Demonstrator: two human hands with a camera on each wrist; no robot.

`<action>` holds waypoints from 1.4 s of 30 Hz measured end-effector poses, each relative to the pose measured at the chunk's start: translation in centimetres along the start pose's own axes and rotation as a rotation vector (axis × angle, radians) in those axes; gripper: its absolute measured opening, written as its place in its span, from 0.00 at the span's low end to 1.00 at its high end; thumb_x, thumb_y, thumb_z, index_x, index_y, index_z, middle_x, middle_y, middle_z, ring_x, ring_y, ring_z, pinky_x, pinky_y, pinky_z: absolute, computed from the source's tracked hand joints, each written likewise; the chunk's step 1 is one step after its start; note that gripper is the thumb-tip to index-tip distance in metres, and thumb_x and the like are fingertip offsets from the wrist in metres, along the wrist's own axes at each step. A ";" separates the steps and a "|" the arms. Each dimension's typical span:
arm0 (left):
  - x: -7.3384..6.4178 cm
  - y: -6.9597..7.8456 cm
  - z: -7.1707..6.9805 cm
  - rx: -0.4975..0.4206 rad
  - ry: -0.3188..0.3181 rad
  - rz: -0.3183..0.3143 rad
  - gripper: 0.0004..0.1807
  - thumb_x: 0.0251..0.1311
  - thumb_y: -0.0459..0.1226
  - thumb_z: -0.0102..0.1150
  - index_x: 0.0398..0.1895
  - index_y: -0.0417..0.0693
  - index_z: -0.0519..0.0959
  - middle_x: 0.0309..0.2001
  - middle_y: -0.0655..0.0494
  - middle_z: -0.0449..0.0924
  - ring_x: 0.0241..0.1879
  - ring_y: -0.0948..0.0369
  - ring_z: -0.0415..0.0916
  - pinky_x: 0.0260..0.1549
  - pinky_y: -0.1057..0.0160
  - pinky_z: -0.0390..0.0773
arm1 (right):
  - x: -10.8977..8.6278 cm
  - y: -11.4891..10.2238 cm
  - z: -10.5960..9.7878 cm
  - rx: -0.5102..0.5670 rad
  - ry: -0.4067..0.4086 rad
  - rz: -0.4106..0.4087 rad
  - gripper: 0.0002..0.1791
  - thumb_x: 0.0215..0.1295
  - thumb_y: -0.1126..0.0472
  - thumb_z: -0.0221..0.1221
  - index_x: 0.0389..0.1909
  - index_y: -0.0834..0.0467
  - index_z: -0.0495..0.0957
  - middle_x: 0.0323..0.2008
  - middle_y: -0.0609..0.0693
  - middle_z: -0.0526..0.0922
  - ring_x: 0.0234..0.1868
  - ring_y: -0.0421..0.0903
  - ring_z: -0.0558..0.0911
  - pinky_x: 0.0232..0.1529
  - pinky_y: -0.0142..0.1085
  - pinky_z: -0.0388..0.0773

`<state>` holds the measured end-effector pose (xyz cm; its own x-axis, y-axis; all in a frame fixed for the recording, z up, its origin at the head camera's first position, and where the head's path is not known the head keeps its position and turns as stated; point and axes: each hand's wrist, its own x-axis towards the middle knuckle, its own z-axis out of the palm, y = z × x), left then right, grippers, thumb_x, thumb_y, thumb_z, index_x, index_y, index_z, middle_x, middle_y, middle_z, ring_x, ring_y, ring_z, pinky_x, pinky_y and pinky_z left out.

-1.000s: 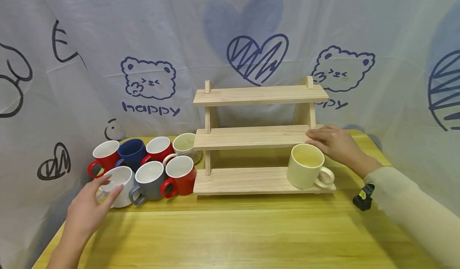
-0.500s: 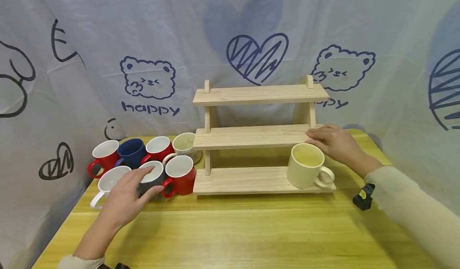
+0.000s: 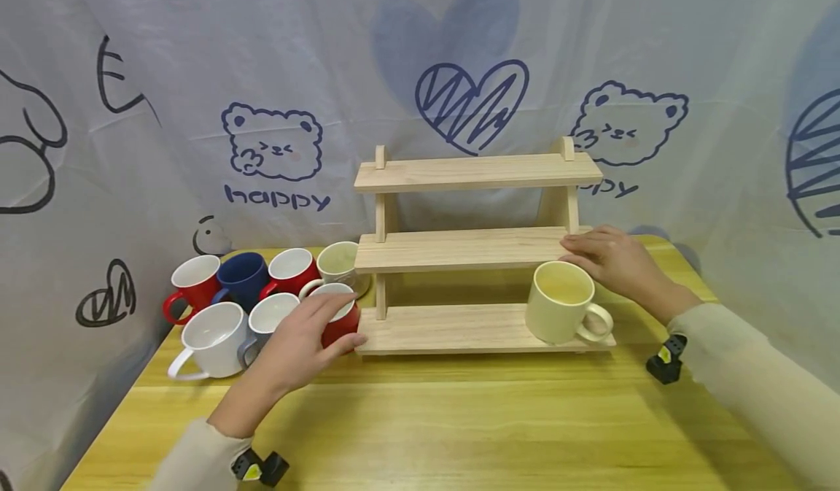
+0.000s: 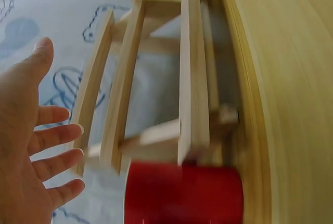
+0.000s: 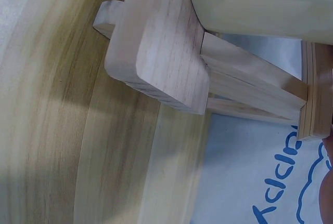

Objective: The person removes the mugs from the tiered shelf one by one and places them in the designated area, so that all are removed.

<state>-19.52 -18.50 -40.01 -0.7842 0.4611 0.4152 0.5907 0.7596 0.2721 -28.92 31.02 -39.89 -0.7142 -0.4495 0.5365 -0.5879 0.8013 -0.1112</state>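
Observation:
My left hand (image 3: pixel 295 345) hovers in front of a red mug (image 3: pixel 341 328) with a white inside, hiding part of it. Its fingers are spread and hold nothing; in the left wrist view the red mug (image 4: pixel 182 193) lies beside the hand (image 4: pixel 21 130), apart from it. A three-tier wooden display shelf (image 3: pixel 453 250) stands to the right of the mugs. My right hand (image 3: pixel 607 257) holds the right end of its middle board. Beside that hand, a cream mug (image 3: pixel 558 305) stands on the lowest board, handle to the right.
Left of the shelf stand a white mug (image 3: pixel 213 338), a grey mug (image 3: pixel 272 312), a blue mug (image 3: pixel 243 279), two more red mugs and a pale mug (image 3: pixel 341 261). A printed curtain (image 3: pixel 275 53) hangs behind the wooden table (image 3: pixel 459 425).
My left hand has moved right, from the white mug past the grey mug to the red one. The white mug has turned, its handle now pointing front left. My right hand stays put.

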 end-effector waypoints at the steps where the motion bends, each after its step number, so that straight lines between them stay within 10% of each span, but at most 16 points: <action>1: 0.4 0.4 0.2 -0.006 0.006 0.024 0.34 0.56 0.52 0.68 0.63 0.45 0.74 0.58 0.49 0.76 0.59 0.49 0.70 0.58 0.46 0.71 | 0.0 0.0 0.0 0.000 -0.001 -0.002 0.18 0.57 0.60 0.69 0.49 0.60 0.85 0.48 0.56 0.85 0.48 0.58 0.80 0.49 0.56 0.76; 14: 4.2 4.8 2.6 -0.070 -0.007 0.241 0.39 0.63 0.67 0.45 0.64 0.48 0.73 0.57 0.52 0.76 0.58 0.53 0.72 0.57 0.51 0.72 | -0.1 0.0 -0.3 0.006 -0.003 -0.005 0.18 0.58 0.60 0.68 0.49 0.61 0.84 0.48 0.57 0.84 0.50 0.59 0.79 0.50 0.57 0.75; 24: 6.7 8.0 4.5 -0.045 -0.044 0.392 0.35 0.62 0.59 0.59 0.65 0.47 0.73 0.57 0.53 0.76 0.59 0.55 0.70 0.61 0.55 0.69 | -0.1 0.3 0.0 0.003 0.005 -0.009 0.18 0.57 0.60 0.69 0.49 0.60 0.84 0.48 0.56 0.85 0.50 0.59 0.80 0.50 0.56 0.75; 42: 10.5 13.4 6.8 -0.015 -0.139 0.474 0.36 0.61 0.60 0.59 0.66 0.48 0.72 0.61 0.55 0.74 0.63 0.58 0.67 0.67 0.63 0.60 | 0.1 0.2 0.0 0.006 0.015 -0.031 0.18 0.57 0.60 0.69 0.48 0.61 0.85 0.48 0.56 0.85 0.48 0.58 0.80 0.49 0.56 0.76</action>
<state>-21.09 -0.37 -37.93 -0.4460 0.8117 0.3771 0.8903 0.4455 0.0939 -29.09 31.14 -39.92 -0.6898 -0.4678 0.5526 -0.6119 0.7846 -0.0997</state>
